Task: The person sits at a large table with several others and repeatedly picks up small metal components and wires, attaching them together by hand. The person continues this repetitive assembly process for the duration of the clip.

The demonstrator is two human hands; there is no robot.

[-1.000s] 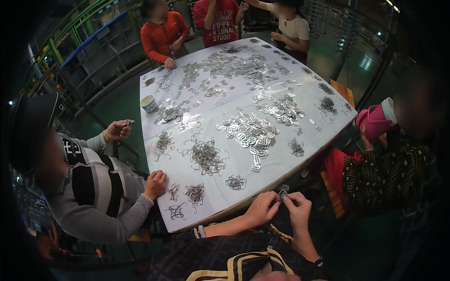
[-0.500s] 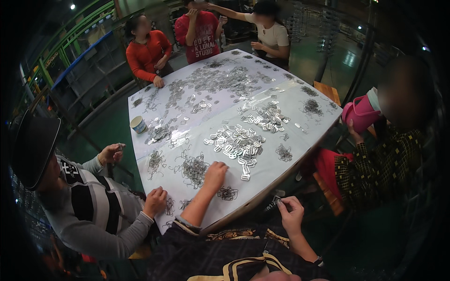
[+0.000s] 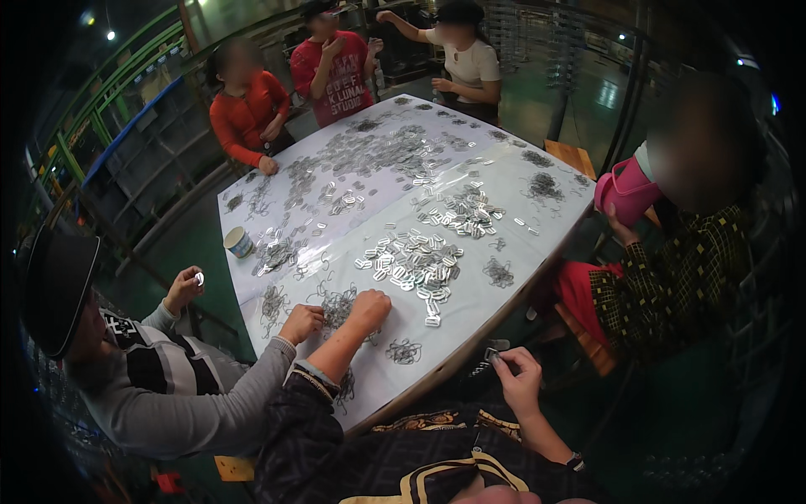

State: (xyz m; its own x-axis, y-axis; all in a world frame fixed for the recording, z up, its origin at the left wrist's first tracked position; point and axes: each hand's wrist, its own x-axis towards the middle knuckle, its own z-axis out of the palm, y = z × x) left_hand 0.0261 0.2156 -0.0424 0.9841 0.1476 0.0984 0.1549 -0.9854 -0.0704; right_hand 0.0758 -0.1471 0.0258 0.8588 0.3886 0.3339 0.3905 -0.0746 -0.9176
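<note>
My left hand (image 3: 369, 312) is over the table beside a pile of thin dark wire pieces (image 3: 336, 307), its fingers curled downward; anything between them is hidden. Past the table's near edge, my right hand (image 3: 518, 371) pinches a small metal buckle (image 3: 491, 354) between thumb and fingers. Further small shiny pieces hang below it, too small to make out. Ahead of my left hand lies a heap of flat silver slotted buckles (image 3: 413, 260). A smaller clump of wire pieces (image 3: 405, 351) sits right of my left wrist.
A co-worker's hand (image 3: 302, 323) reaches to the wire pile close to my left hand. The white-covered table (image 3: 495, 311) bears more buckles and wire clumps. A paper cup (image 3: 238, 243) stands at its left edge. On the right, a person holds a pink container (image 3: 628, 193). Several people stand opposite.
My left hand has shifted slightly left, toward the wire pile. The neighbouring co-worker's hand has moved forward onto that pile. My right hand stays nearly still, holding the buckle.
</note>
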